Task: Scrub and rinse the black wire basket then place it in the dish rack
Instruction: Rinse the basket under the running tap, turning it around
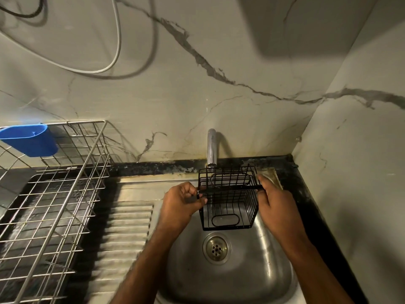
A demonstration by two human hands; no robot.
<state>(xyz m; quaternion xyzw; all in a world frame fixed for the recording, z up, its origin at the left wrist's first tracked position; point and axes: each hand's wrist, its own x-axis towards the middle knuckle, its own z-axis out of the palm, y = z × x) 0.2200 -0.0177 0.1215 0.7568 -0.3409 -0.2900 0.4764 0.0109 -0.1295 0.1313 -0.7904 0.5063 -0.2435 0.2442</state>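
I hold the black wire basket (228, 200) over the sink (241, 281), just below the tap (212, 148), its long axis running left to right between my hands. My left hand (182, 205) curls round the flat bar at its left end; my right hand (274, 205) pinches the right end of that bar with what looks like a scrub pad (271, 178) beyond the fingers. The dish rack (54, 205) lies well left of the sink, so my left hand is nearer it.
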